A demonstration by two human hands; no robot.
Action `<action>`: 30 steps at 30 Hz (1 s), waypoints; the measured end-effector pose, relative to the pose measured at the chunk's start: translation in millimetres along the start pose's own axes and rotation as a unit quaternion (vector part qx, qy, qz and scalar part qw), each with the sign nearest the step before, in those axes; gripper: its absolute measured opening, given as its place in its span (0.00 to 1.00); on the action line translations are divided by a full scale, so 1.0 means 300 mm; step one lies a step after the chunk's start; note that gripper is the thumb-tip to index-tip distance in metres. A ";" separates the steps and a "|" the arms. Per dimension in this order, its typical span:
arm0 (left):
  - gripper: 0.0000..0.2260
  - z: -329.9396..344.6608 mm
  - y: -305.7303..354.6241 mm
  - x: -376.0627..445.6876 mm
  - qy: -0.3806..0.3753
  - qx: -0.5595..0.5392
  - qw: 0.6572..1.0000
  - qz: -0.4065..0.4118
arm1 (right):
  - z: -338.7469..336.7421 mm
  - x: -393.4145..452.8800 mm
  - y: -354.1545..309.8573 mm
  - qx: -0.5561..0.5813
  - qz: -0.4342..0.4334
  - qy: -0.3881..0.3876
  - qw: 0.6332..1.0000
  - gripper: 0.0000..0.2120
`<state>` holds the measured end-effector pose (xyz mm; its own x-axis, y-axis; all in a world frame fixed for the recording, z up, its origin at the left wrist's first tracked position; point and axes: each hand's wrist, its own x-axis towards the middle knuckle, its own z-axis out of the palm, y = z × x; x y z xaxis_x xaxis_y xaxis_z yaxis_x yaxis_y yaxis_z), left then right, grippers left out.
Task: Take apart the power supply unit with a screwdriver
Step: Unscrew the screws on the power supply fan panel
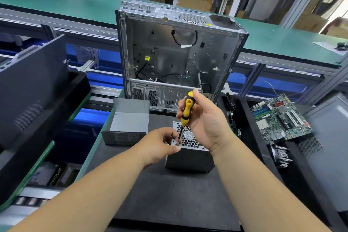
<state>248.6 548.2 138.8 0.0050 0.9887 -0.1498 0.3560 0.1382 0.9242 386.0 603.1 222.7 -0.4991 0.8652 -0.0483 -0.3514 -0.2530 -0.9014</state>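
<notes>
- So, one power supply unit (190,158): a boxy grey metal block, top face perforated with a honeycomb grille, sitting on the dark matte desk (169,194) in front of the person.
- One screwdriver (185,114), yellow-and-black moulded handle, thin metal shaft, tilted, tip down at the near-left corner of the grille.
- Two hands. Right hand (205,120) grips the handle, fingers (181,105) curled round it, thumb at the top.
- Left hand (160,144) rests at the unit's left top edge, fingers curled, pinching near the screwdriver tip; whether a screw is between them, cannot tell.
- One loose sheet-metal cover (128,124), folded U shape, dull grey, lying left of the unit, apart from it.
- One open computer case (175,56), bare silver steel, standing upright behind the unit, a few black cables inside.
- One green motherboard (280,118) to the right, lying on a dark tray.
- One dark panel (32,84) with a mesh patch leaning at left.
- Green conveyor belt (75,5) runs across behind the case.
</notes>
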 end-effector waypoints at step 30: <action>0.06 -0.001 0.047 -0.004 0.020 0.021 0.998 -0.055 | -0.019 -0.024 -0.025 -0.008 -0.047 -0.033 0.998 0.05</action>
<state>253.2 549.1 152.1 -0.0731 0.9693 -0.2348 0.3919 0.2444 0.8869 396.9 601.3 227.4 -0.5153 0.8546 0.0643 -0.3859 -0.1644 -0.9078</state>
